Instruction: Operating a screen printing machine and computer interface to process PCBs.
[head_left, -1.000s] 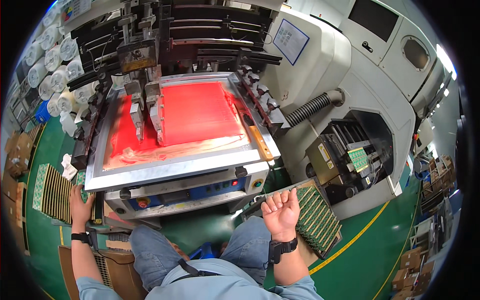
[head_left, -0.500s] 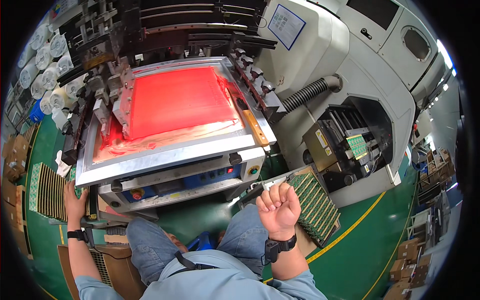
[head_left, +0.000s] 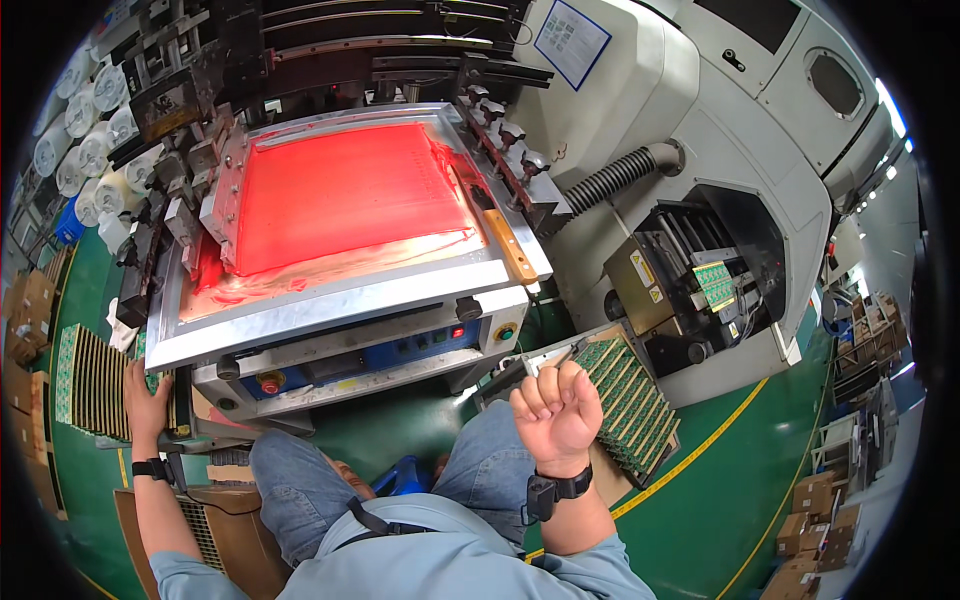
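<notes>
My left hand (head_left: 147,400) is at the right end of a row of upright green circuit boards (head_left: 88,385), beside the printing machine. Its fingers reach forward, thumb apart, and a bit of green board (head_left: 153,381) shows between them; I cannot tell whether it is gripped. My right hand (head_left: 556,415) is raised, palm up with the fingers curled in and nothing visible in them. Behind it is a rack of green boards (head_left: 625,405). Ahead of me, a metal-framed printing screen (head_left: 350,200) carries red ink, with a squeegee assembly (head_left: 225,205) at its left side.
A wooden-handled spatula (head_left: 510,247) lies on the frame's right edge. Below the screen is a control panel with a red button (head_left: 270,383). On the right, a large pale machine (head_left: 620,80) has an opening holding a green board (head_left: 713,285). White tubs (head_left: 100,155) are stacked far left.
The screen frame and squeegee assembly have shifted slightly, mostly at their left side, toward the left and up. My left hand has moved a little left; the right hand is nearly still.
</notes>
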